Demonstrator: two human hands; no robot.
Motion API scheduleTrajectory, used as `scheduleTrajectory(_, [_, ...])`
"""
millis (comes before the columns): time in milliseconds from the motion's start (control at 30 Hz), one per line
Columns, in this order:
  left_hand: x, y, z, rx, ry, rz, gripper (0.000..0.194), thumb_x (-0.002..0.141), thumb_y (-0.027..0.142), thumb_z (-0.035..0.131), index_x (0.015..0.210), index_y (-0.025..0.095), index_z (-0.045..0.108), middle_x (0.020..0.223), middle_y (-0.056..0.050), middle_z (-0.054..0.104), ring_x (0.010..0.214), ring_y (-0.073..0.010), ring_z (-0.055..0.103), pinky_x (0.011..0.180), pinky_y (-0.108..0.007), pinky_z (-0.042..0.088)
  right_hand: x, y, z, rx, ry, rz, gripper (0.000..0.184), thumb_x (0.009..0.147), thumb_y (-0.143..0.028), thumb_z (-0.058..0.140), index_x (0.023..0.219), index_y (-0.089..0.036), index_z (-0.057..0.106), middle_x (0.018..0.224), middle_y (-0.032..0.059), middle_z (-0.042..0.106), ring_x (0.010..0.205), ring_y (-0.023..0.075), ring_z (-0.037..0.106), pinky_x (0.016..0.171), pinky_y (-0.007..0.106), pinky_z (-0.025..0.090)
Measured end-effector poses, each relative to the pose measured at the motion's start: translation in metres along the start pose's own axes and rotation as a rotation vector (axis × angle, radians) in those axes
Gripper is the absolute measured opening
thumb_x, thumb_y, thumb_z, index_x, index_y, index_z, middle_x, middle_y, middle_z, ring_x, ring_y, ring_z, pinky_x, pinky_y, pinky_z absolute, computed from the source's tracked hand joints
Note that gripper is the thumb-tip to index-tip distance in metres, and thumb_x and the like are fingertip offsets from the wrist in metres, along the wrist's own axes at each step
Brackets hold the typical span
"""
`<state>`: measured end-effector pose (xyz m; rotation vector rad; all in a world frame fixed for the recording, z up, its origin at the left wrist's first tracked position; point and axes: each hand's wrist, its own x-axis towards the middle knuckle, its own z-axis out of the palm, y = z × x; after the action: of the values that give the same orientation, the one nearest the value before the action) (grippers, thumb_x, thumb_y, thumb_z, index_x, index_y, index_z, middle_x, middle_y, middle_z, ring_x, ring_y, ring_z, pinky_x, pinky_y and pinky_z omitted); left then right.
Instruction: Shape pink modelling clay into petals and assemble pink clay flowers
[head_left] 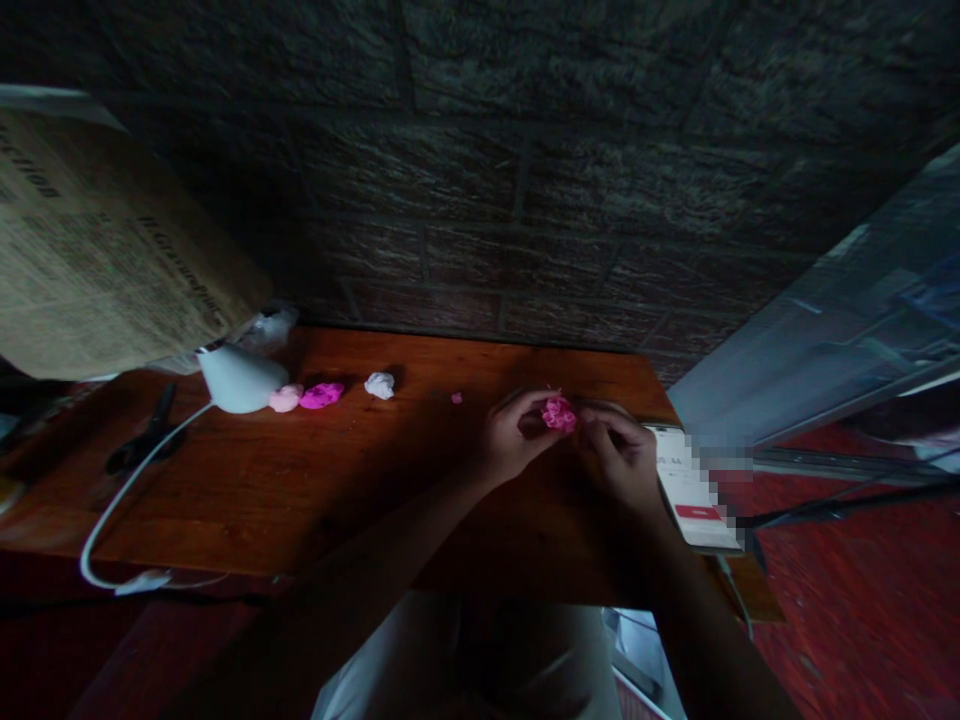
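Observation:
A small pink, ruffled, flower-like piece (559, 413) is held above the wooden table. My left hand (511, 437) grips it from the left, with thumb and fingers closed on its edge. Close against its right side is my right hand (621, 452), its thumb and fingertips pinched together; what lies between them is too small to make out. On the table left of my hands lies a tiny pink bit (457, 398). Farther left are a white crumpled lump (380, 385), a bright magenta lump (322, 395) and a pale pink lump (286, 398).
A lamp with a white cone base (241, 380) and a newsprint-patterned shade (97, 240) stands at the left, its white cable looping over the table (360, 500). Dark scissors (146, 440) lie nearby. A lit phone (686, 490) lies by my right forearm. A brick-patterned wall (465, 180) rises behind.

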<state>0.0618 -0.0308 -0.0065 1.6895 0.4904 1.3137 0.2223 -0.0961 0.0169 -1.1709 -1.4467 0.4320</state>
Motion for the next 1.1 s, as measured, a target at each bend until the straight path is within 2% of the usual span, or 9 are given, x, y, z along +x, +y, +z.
scheduleTrajectory(233, [0.0, 0.004, -0.002, 0.127, 0.017, 0.093, 0.034, 0.085, 0.022, 0.076, 0.117, 0.018, 0.067, 0.119, -0.012, 0.072, 0.103, -0.0179, 0.073, 0.084, -0.028, 0.065, 0.003, -0.008, 0.003, -0.044, -0.025, -0.006, 0.01, 0.092, -0.033, 0.07, 0.097, -0.026, 0.074, 0.1, 0.0048, 0.072, 0.095, 0.0212, 0.068, 0.082, 0.035, 0.055])
scheduleTrajectory(733, [0.0, 0.005, -0.002, 0.107, 0.028, 0.086, 0.034, 0.086, 0.024, 0.076, 0.118, 0.018, 0.067, 0.121, -0.012, 0.072, 0.103, -0.0182, 0.074, 0.085, -0.028, 0.065, 0.004, -0.009, 0.004, -0.099, -0.003, -0.04, 0.013, 0.093, -0.036, 0.068, 0.097, -0.026, 0.074, 0.099, 0.0057, 0.073, 0.089, 0.0214, 0.069, 0.072, 0.034, 0.055])
scheduleTrajectory(1100, [0.001, 0.008, 0.0, 0.123, 0.066, 0.146, 0.03, 0.088, 0.02, 0.072, 0.117, 0.019, 0.067, 0.117, -0.01, 0.073, 0.104, -0.0177, 0.073, 0.086, -0.029, 0.066, 0.004, -0.015, 0.004, -0.132, 0.006, -0.082, 0.011, 0.092, -0.032, 0.067, 0.099, -0.026, 0.072, 0.09, 0.0033, 0.07, 0.071, 0.0174, 0.064, 0.064, 0.031, 0.053])
